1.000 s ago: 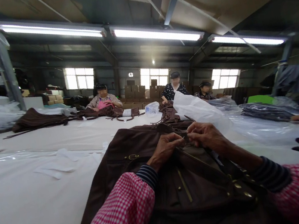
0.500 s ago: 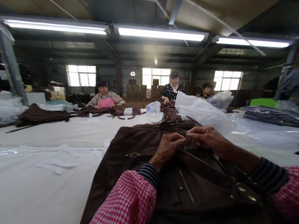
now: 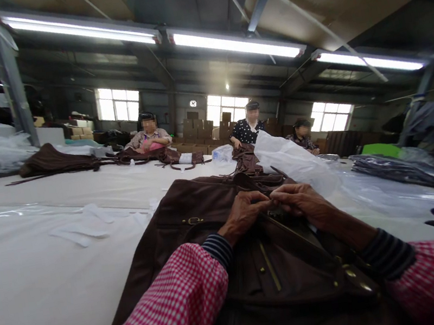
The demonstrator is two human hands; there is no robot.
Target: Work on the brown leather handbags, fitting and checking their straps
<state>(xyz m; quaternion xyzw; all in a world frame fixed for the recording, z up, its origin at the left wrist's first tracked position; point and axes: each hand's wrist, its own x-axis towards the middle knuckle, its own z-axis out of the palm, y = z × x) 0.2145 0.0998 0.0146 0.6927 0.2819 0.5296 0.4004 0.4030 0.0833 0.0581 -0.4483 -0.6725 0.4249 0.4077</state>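
Observation:
A dark brown leather handbag (image 3: 190, 199) with brass-coloured zips and a small buckle lies in front of me. Over its upper part, my left hand (image 3: 246, 213) pinches thumb and fingers together. My right hand (image 3: 300, 201) pinches in the same way, its fingertips almost meeting the left ones. Whatever sits between the fingertips is too small to make out. Just below the hands runs an open zip (image 3: 288, 225), and a brown strap crosses the bag's front.
White paper strips (image 3: 83, 230) lie on the white table (image 3: 37, 301) to the left. A clear plastic bag (image 3: 294, 158) stands behind my right hand. More brown bags (image 3: 55, 159) lie along the far side, where several people sit. Plastic-wrapped dark goods (image 3: 403, 168) are at right.
Both hands keep their pinch at nearly the same spot above the bag. Across the table, the person in pink has brought a hand up in front of the body.

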